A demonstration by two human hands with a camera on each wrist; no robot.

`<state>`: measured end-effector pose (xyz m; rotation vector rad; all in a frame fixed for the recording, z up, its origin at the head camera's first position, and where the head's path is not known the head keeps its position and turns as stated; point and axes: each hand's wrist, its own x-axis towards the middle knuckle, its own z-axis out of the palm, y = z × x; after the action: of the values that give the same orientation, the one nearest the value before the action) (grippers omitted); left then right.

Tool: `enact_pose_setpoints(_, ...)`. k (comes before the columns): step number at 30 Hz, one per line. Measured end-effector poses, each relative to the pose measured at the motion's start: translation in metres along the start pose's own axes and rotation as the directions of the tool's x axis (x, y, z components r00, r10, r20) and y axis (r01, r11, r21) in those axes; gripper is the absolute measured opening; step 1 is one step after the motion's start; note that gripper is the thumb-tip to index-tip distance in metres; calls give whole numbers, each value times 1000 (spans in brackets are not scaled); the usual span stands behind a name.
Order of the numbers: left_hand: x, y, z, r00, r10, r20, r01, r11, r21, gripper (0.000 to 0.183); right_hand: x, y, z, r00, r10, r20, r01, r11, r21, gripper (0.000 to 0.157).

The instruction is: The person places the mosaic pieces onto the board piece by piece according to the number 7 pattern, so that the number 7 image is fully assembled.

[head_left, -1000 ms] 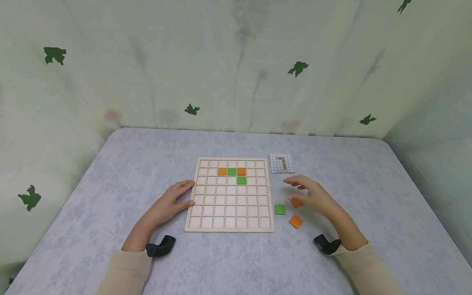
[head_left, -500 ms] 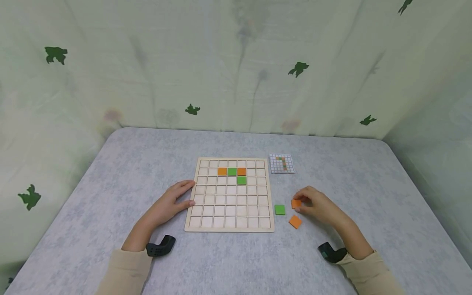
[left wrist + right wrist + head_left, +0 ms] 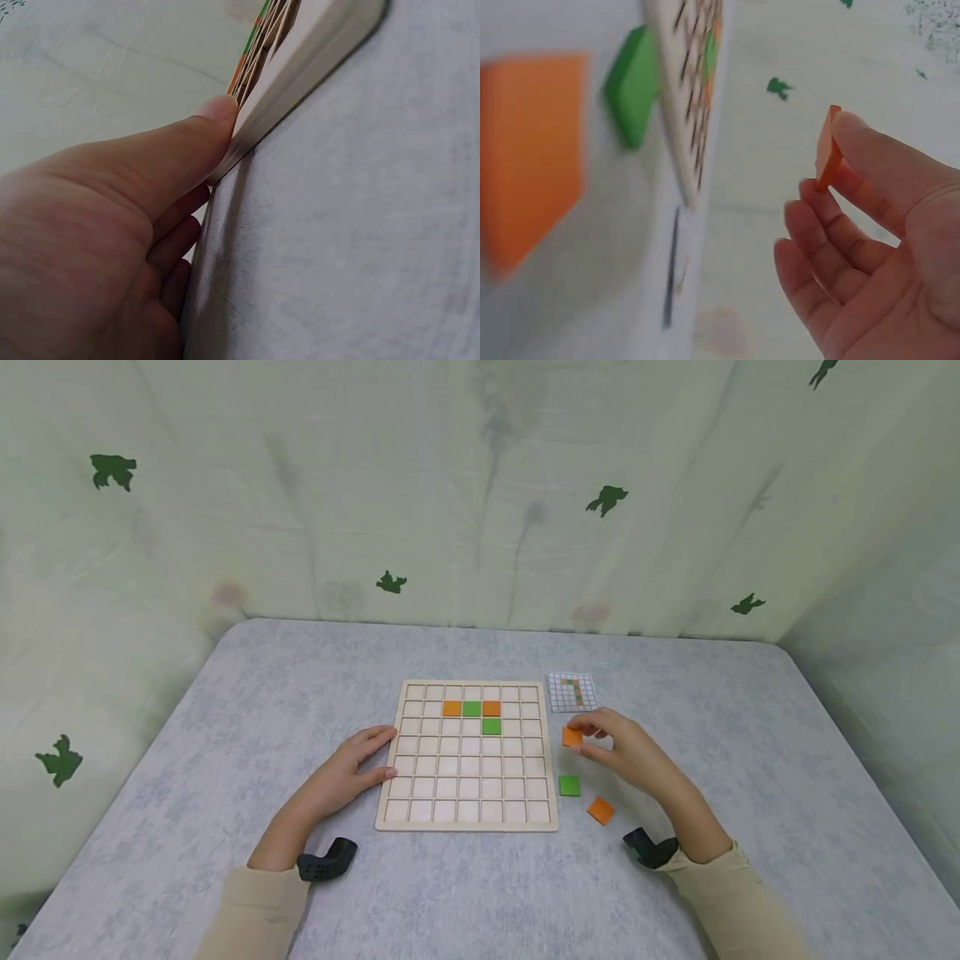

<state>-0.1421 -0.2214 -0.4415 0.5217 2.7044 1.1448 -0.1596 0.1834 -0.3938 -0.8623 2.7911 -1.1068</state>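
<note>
Between thumb and fingertips my right hand [image 3: 633, 762] pinches an orange square tile [image 3: 572, 737], raised off the table just right of the wooden grid board [image 3: 467, 823]. The right wrist view shows this orange tile [image 3: 826, 154] nearly edge-on. At the board's left side my left hand [image 3: 339, 781] rests with thumb and fingers spread along the edge; in the left wrist view its thumb [image 3: 176, 157] lies against the rim. An orange, a green and an orange tile [image 3: 491, 708] sit in one row of the board, with a green tile [image 3: 491, 727] below the rightmost.
A loose green tile [image 3: 569, 786] lies close to the board's right edge, and another orange tile [image 3: 601, 811] is nearer me. A small pattern card [image 3: 573, 692] printed with a coloured grid lies beyond my right hand. A patterned curtain [image 3: 480, 527] hangs behind the table [image 3: 315, 677].
My right hand has come down to an orange tile, pinched it and lifted it up and left toward the board. The left hand and the board have stayed put.
</note>
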Motion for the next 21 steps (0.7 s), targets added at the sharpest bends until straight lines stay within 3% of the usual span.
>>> enact_pose_setpoints(8,0,-1,0,1000,5,3,-5,1000,2,68,37,-25,28,998,-40,-38,43,996,76,29)
enact_pose_setpoints(16,1,0,0,1000,4,-5,-4,1000,10,67,53,-27,72,996,85,11,-86,989,120,28)
enact_pose_setpoints(21,0,-1,0,1000,1,-6,-1,1000,13,67,57,-24,85,998,61,7,-61,993,105,21)
